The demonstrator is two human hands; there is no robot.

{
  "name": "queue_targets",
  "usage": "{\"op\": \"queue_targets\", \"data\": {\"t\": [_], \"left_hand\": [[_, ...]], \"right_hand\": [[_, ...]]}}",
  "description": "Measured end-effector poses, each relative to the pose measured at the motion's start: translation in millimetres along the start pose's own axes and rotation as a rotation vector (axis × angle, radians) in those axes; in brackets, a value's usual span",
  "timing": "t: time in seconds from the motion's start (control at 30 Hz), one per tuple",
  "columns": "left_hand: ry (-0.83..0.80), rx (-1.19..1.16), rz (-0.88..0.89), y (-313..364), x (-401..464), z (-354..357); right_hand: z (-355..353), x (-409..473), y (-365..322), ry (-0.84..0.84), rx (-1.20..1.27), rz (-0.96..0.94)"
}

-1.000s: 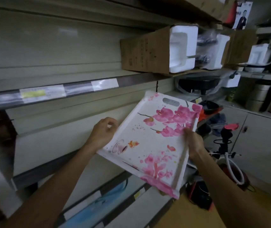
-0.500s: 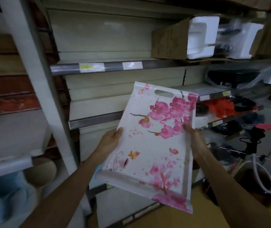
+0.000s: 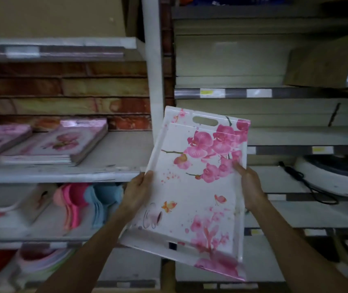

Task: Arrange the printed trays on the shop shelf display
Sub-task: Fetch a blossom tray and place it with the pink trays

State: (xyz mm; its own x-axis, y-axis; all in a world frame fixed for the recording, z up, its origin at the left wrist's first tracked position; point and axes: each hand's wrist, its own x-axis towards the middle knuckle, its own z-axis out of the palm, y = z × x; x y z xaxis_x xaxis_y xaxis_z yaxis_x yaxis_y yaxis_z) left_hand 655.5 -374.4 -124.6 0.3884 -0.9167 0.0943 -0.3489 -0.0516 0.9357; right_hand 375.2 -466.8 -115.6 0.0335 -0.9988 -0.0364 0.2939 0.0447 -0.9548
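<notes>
I hold a white rectangular tray (image 3: 192, 193) printed with pink orchids, tilted up with its handle slot at the top. My left hand (image 3: 136, 191) grips its left rim and my right hand (image 3: 248, 187) grips its right rim, thumb on the printed face. On the left bay's middle shelf (image 3: 113, 172) lies a stack of similar pink-flowered trays (image 3: 58, 144), with another stack (image 3: 1, 138) at the far left. The tray in my hands sits in front of the white upright post (image 3: 153, 60) between the two bays.
Below the tray stacks, a lower shelf holds pink and blue plastic scoops (image 3: 88, 204) and a flat tray (image 3: 1, 206). The right bay has a cardboard box (image 3: 319, 64) on an upper shelf and a white appliance with a black cord (image 3: 333, 176). Bare shelf lies right of the stacks.
The view has swung left, bringing the left bay with its tray stacks into sight. The tray has stayed in both hands and now stands a little more upright.
</notes>
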Motion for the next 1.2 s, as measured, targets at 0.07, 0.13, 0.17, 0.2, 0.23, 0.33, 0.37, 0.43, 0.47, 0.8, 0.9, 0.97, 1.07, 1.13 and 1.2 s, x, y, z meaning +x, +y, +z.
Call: {"op": "queue_targets", "data": {"t": [0.07,0.13,0.17,0.2,0.23,0.33,0.37,0.43,0.47,0.8,0.9,0.97,1.07,1.13,1.2], "left_hand": [[0.056,-0.020,-0.008,-5.2,-6.6,-28.7],[0.120,-0.020,-0.005,-8.4,-13.5,-58.4],[0.149,-0.010,0.000,-12.1,-15.2,-73.1],[0.166,0.002,0.006,-16.9,-16.5,-87.8],[0.186,0.015,0.017,-21.2,-18.1,-103.3],[0.228,0.013,0.006,-34.6,-21.4,-149.3],[0.243,0.006,0.007,-40.4,-21.2,-166.0],[0.280,0.024,0.004,-47.9,-22.1,-198.4],[0.306,0.038,0.005,-53.4,-20.5,-216.0],[0.351,0.027,-0.047,-111.2,11.0,-359.1],[0.368,-0.008,-0.061,-109.7,19.1,-383.2],[0.378,-0.049,-0.059,-112.8,29.6,-396.2],[0.369,-0.099,-0.063,-117.9,49.2,-411.5],[0.374,-0.102,-0.073,-121.2,66.0,-421.8],[0.387,-0.105,-0.085,-126.9,87.8,-431.5]], "right_hand": [[31.6,0.5,5.4,-0.044,-0.010,0.004],[64.5,0.1,12.2,-0.083,-0.020,0.014],[80.7,-0.3,15.6,-0.102,-0.019,0.018],[97.5,-2.0,18.5,-0.122,-0.021,0.022],[113.8,-3.3,21.7,-0.143,-0.024,0.028],[164.0,-8.4,31.5,-0.205,-0.025,0.050],[182.0,-10.9,35.2,-0.223,-0.023,0.050],[218.1,-16.1,43.7,-0.259,-0.015,0.042],[236.4,-19.5,48.0,-0.282,-0.010,0.039],[386.3,-41.8,92.1,-0.324,-0.107,-0.028],[416.9,-41.9,104.4,-0.307,-0.157,-0.051],[433.7,-39.8,110.7,-0.305,-0.202,-0.074],[454.5,-31.8,117.8,-0.273,-0.283,-0.147],[467.4,-25.5,120.8,-0.252,-0.331,-0.192],[479.2,-16.7,124.1,-0.239,-0.379,-0.228]]}}
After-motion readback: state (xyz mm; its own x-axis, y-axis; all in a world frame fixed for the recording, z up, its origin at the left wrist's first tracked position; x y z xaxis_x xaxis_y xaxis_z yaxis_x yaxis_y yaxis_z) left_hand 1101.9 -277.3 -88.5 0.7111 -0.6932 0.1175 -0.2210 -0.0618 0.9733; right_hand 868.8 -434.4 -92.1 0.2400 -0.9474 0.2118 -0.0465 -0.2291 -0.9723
